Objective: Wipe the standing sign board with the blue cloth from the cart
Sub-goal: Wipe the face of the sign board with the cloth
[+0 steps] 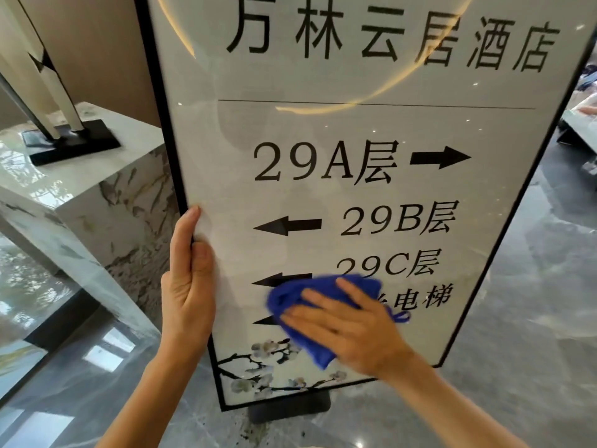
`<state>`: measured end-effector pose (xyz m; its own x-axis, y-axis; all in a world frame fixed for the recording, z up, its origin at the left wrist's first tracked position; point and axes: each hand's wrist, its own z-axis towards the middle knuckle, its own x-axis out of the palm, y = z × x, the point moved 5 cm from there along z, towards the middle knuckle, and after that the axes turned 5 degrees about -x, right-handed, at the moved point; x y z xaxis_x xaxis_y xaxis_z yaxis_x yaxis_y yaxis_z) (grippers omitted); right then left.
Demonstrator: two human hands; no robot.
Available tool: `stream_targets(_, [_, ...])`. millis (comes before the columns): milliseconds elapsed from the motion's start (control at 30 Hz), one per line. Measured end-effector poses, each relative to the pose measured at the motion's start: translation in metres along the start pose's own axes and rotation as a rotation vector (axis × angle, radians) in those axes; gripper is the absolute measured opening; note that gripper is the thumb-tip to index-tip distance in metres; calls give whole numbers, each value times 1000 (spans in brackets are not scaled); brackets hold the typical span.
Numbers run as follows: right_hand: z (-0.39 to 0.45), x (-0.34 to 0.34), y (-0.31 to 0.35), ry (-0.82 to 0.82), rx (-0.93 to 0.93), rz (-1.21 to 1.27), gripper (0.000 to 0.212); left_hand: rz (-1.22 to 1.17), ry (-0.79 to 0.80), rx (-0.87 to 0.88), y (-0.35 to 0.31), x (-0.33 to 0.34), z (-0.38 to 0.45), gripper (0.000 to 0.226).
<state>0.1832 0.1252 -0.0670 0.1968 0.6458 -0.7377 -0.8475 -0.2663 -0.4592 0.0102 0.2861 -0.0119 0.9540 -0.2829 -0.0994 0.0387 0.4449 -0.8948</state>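
The right hand [349, 324] lay flat with fingers spread, pressing the blue cloth [300, 312] against the lower face of the sign board [371, 124]. The left hand [189, 286] gripped the board's left frame edge. A marble plinth [106, 195] stood far left.

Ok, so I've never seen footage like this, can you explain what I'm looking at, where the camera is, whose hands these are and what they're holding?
There is no machine here: a person wears a camera on the head, so this one picture looks forward and down at their own two bare hands. In front stands a tall black-framed white sign board printed with floor numbers and arrows, on a grey polished stone floor. The left hand grips the board's left frame edge, thumb in front. The right hand lies with straight fingers on a bunched blue cloth, pressing it against the lower part of the board. At the left is a white marble block carrying a sculpture on a black base.
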Motion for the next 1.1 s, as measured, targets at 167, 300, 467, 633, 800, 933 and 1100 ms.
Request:
stream_targets(167, [-34,-44,-92,-51,179,-60,67,-9,-27,3,1,-1,-5,36])
stream_targets(300, [-70,-67,-151,-213,556,-9,67,43,-39,28,11,1,-18,40])
stream_targets(467, [-60,-52,-137,-459,799,95,48,74,-66,53,26,-1,-24,51])
stream_targets(633, [-27,-30,-76,-538,860,128,43,49,-89,81,25,1,-26,50])
stream_targets(800, [40,17,41,-326,705,166,59,17,-79,76,21,0,-25,39])
stream_targets(933, [62,37,98,-146,506,116,81,27,-47,47,22,-2,-23,37])
stream_targets(1100, [36,23,70,-134,359,94,60,41,-87,5,27,-1,-24,38])
